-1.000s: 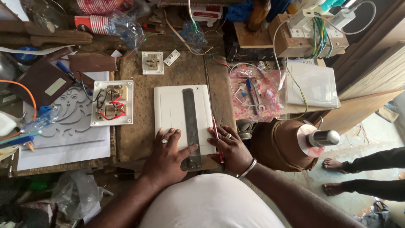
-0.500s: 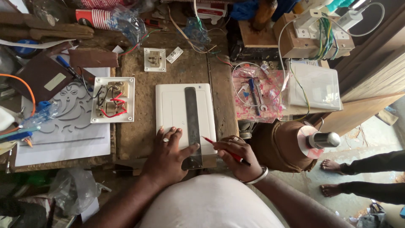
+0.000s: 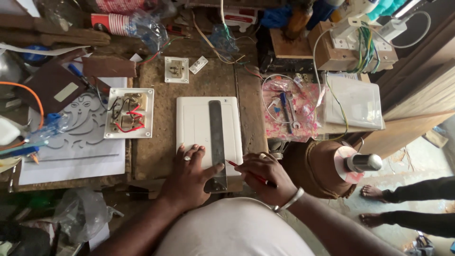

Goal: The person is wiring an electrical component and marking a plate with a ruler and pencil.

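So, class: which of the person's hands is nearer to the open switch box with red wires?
Left. The left hand presses the metal ruler, just right of and below the switch box; the right hand is farther right, holding a red pen.

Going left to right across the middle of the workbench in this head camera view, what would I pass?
Grey carved panel → open switch box with red and black wires → white board → metal ruler → pink plastic bag of tools → white lidded box.
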